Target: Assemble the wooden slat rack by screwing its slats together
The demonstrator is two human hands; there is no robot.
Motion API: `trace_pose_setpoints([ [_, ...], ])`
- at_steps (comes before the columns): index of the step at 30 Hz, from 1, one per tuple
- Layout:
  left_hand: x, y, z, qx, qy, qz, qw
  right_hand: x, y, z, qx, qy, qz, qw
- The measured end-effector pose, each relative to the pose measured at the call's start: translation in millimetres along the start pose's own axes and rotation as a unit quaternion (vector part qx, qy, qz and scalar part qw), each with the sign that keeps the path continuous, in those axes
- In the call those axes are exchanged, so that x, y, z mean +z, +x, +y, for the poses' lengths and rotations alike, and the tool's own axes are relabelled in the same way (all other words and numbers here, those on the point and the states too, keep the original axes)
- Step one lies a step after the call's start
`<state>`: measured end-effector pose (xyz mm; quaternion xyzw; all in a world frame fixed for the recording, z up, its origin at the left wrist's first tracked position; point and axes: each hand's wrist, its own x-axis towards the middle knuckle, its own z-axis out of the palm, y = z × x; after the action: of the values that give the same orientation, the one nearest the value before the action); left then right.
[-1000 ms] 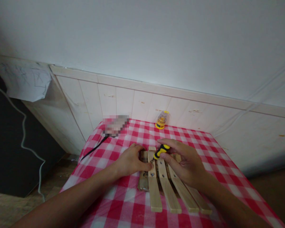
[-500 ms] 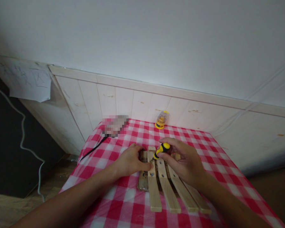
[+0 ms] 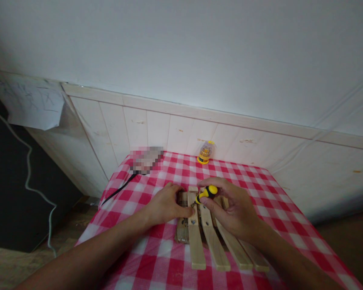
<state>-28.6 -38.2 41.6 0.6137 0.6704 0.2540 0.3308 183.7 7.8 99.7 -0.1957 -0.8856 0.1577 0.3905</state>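
Observation:
Several pale wooden strips [image 3: 196, 249] fan out toward me over a brown, plastic-wrapped block [image 3: 182, 233] on the table. Small screws show in the strips. My right hand [image 3: 234, 205] grips a short yellow and black screwdriver [image 3: 208, 192], tilted, its tip down at the leftmost strip. My left hand [image 3: 166, 205] is wrapped round the far left part of the block, with its thumb pressed on the leftmost strip beside the screwdriver tip.
A red and white checked cloth [image 3: 157, 249] covers the table. A yellow-based bit container [image 3: 204, 153] stands at the back by the panelled wall. A blurred-out item with a black strap [image 3: 121, 187] lies at back left. A white cable [image 3: 28, 169] hangs at far left.
My right hand has turned slightly round the screwdriver handle, and its fingers have shifted a little. The handle leans slightly further right. My left hand and the strips look unmoved.

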Motion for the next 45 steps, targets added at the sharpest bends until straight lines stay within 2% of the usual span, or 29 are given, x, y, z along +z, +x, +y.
trace_pose_setpoints([
  [6, 1.7, 0.7, -2.3, 0.003, -0.008, 0.003, 1.0, 2.5, -1.8, 4.4, 0.0, 0.026, 0.016, 1.0],
  [20, 0.9, 0.2, -2.5, 0.008, -0.004, 0.0, 1.0, 6.3, -1.0, 5.0, -0.016, -0.011, 0.036, 0.999],
  [27, 1.7, 0.8, -3.9, 0.001, -0.023, -0.003, 1.0, -4.1, 2.1, -4.7, -0.049, 0.024, 0.003, 0.998],
  [31, 3.9, 2.9, -7.2, -0.003, -0.029, -0.002, 1.0, -9.5, -0.8, -11.6, -0.003, 0.04, 0.028, 0.999],
  [37, 4.3, 3.1, -7.8, -0.005, -0.036, -0.003, 0.999, -7.9, 0.4, -15.0, -0.035, 0.044, 0.017, 0.998],
  [45, 6.1, 4.2, -11.7, 0.01, -0.027, 0.006, 1.0, -8.0, 0.7, -12.4, -0.029, 0.04, 0.001, 0.999],
])
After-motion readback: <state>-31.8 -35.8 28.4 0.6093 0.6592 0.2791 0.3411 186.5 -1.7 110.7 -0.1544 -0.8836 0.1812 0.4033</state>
